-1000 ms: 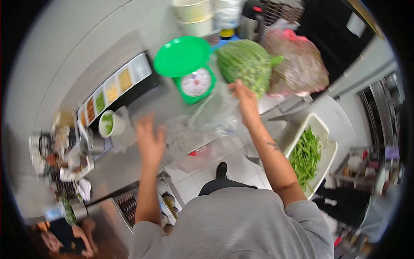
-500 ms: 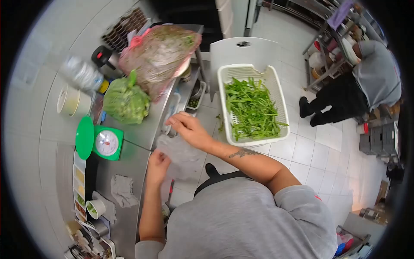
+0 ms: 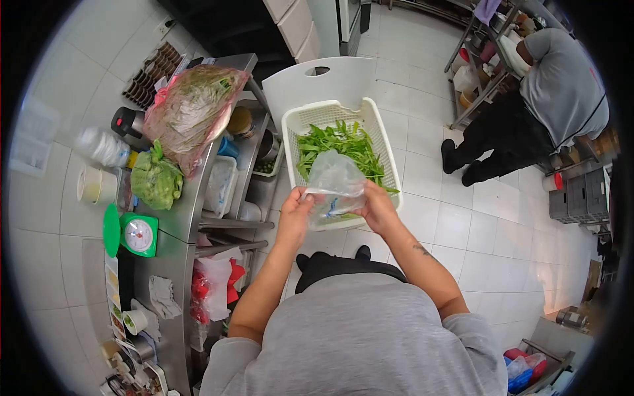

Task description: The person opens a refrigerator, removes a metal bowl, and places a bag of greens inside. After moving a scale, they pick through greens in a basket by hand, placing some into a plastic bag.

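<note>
A clear plastic bag (image 3: 335,178) is stretched between my two hands in front of my body. My left hand (image 3: 296,212) pinches its left edge, and my right hand (image 3: 378,208) grips the right edge. Blue print shows on the lower part of the bag. Behind it, cut green leafy vegetables (image 3: 343,142) lie in a white plastic basket (image 3: 388,142), which rests on a white chair (image 3: 277,89). The bag covers part of the greens and the near side of the basket.
To the left runs a steel counter (image 3: 173,228) with a green scale (image 3: 140,235), a bagged leafy head (image 3: 157,178) and a pink bag of greens (image 3: 191,112). Shelves below hold containers. Another person (image 3: 555,99) bends over a rack at the right.
Both hands moved right, away from the counter edge, to in front of the basket. The clear bag is now raised and held between them. My view has turned toward the basket.
</note>
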A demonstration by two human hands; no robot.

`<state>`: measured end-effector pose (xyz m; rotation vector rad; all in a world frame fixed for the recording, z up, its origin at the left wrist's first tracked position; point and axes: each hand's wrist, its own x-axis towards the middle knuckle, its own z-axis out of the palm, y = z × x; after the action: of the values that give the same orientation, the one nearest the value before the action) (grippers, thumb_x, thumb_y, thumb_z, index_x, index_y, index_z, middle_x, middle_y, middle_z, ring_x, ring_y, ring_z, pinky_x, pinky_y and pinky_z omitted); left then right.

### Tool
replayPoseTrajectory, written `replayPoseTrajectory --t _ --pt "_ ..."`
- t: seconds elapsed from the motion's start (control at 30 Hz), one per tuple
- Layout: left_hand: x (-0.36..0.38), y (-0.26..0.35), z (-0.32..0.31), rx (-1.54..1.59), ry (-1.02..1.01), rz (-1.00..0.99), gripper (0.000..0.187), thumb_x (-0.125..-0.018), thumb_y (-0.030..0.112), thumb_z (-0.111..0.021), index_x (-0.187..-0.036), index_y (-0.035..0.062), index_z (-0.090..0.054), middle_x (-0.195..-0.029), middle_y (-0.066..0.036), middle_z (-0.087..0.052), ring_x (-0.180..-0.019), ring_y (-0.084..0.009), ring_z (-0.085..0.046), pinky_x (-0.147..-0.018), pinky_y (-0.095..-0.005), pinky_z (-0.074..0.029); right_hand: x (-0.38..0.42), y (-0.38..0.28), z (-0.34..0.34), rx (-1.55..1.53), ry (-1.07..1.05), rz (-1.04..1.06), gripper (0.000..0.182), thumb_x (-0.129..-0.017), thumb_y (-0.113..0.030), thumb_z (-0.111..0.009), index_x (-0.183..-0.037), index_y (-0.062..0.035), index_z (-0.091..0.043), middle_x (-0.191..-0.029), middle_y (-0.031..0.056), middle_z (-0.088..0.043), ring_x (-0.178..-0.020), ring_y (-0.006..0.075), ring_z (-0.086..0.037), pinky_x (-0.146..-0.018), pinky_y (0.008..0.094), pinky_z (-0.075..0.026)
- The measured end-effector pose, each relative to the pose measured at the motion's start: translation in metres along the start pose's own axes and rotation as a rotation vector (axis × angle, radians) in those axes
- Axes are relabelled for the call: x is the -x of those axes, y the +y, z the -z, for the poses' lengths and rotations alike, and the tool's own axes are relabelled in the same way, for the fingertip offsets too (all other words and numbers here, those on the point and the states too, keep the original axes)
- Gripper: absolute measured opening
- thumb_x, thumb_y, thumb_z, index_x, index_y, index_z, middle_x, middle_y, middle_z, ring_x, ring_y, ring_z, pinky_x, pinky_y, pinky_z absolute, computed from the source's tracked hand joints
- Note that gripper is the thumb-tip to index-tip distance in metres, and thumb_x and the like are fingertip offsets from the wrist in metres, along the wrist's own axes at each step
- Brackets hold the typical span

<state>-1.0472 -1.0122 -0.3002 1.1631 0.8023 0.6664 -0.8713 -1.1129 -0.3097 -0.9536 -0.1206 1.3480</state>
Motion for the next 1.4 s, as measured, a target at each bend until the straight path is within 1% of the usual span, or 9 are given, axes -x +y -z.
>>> replayPoseTrajectory --t 0.17,0.4,0.5,0.67,0.77,0.93,1.07,1.2,1.4 --pt "-0.004 -0.036 0.022 0.742 -0.03 0.344 0.021 -0.082 0.009 -0.053 -0.103 0.0085 -0.052 -0.085 -0.001 -0.06 -0.077 -0.0162 -0.055 -0.064 -0.0315 -0.044 -0.011 -0.009 0.081 -0.465 -0.043 -0.119 0.028 -0.092 -0.026 -0.052 -0.106 -0.0028 -0.054 -0.102 0.0088 -0.061 -0.092 0.0219 -0.061 -0.077 0.0382 -0.052" --pt "-0.028 -0.074 0.042 0.657 0.073 0.617 0.022 -0.077 0.009 -0.051 -0.099 0.0111 -0.054 -0.084 -0.001 -0.058 -0.075 -0.0161 -0.056 -0.06 -0.031 -0.044 0.02 -0.007 0.067 0.39 0.009 0.025 0.031 -0.09 -0.038 -0.058 -0.09 -0.0072 -0.058 -0.078 -0.0009 -0.057 -0.068 0.009 -0.053 -0.059 0.0233 -0.043" --pt "-0.055 -0.077 0.039 0.049 -0.234 0.547 0.015 -0.079 0.008 -0.051 -0.093 0.0103 -0.057 -0.082 -0.003 -0.056 -0.074 -0.0171 -0.055 -0.06 -0.0342 -0.045 0.003 0.007 0.115 0.554 0.193 -0.078 0.034 -0.087 -0.04 -0.062 -0.084 -0.0068 -0.06 -0.068 -0.0049 -0.054 -0.061 0.0084 -0.049 -0.053 0.025 -0.038" --pt "-0.15 -0.122 0.044 -0.994 -0.292 -0.094 0.018 -0.082 0.007 -0.053 -0.099 0.0024 -0.057 -0.101 -0.015 -0.057 -0.083 -0.0281 -0.06 -0.07 -0.04 -0.049 0.007 -0.031 0.115 1.367 0.524 -0.067 0.025 -0.081 -0.03 -0.065 -0.084 -0.0066 -0.06 -0.061 0.0054 -0.054 -0.054 0.0184 -0.052 -0.051 0.0357 -0.042" --pt "-0.201 -0.105 0.023 -1.25 -0.302 -0.115 0.042 -0.081 0.011 -0.061 -0.122 0.008 -0.049 -0.126 -0.018 -0.046 -0.107 -0.0336 -0.052 -0.085 -0.0429 -0.044 0.02 -0.038 0.083 1.472 0.647 0.245 0.016 -0.076 -0.019 -0.065 -0.09 -0.0117 -0.061 -0.066 0.0101 -0.061 -0.062 0.0281 -0.061 -0.059 0.0403 -0.048" --pt "-0.254 -0.114 0.008 -1.539 -0.309 -0.13 0.075 -0.08 0.012 -0.067 -0.144 0.0159 -0.028 -0.139 -0.016 -0.036 -0.129 -0.0355 -0.033 -0.102 -0.0547 -0.026 0.025 -0.018 0.078 1.435 0.668 0.127 0.011 -0.079 -0.021 -0.066 -0.085 -0.012 -0.064 -0.063 0.0107 -0.06 -0.061 0.0272 -0.061 -0.058 0.0385 -0.048" --pt "-0.274 -0.143 0.017 -1.612 -0.626 0.269 0.067 -0.082 0.012 -0.063 -0.142 0.0172 -0.035 -0.132 -0.017 -0.047 -0.121 -0.0357 -0.044 -0.105 -0.0556 -0.022 0.021 -0.022 0.08 1.415 0.716 0.162 0.012 -0.082 -0.022 -0.065 -0.085 -0.0107 -0.065 -0.069 0.011 -0.061 -0.062 0.0275 -0.06 -0.057 0.0372 -0.047" --pt "-0.255 -0.082 0.034 -1.184 -0.568 0.211 0.051 -0.075 0.009 -0.06 -0.126 0.0077 -0.055 -0.116 -0.017 -0.061 -0.108 -0.0339 -0.055 -0.102 -0.0454 -0.034 -0.001 -0.025 0.1 1.391 0.687 0.309 0.014 -0.083 -0.02 -0.063 -0.089 -0.0079 -0.065 -0.085 0.0094 -0.064 -0.07 0.0286 -0.061 -0.062 0.0364 -0.048" --pt "-0.247 -0.022 0.048 -0.824 -0.752 0.375 0.045 -0.068 0.007 -0.056 -0.112 0.0033 -0.063 -0.091 -0.01 -0.066 -0.078 -0.0192 -0.058 -0.069 -0.0293 -0.045 -0.06 -0.031 0.067 1.36 0.414 0.405 0.027 -0.082 -0.024 -0.065 -0.104 -0.008 -0.062 -0.092 0.0103 -0.065 -0.082 0.0284 -0.063 -0.072 0.0377 -0.049"
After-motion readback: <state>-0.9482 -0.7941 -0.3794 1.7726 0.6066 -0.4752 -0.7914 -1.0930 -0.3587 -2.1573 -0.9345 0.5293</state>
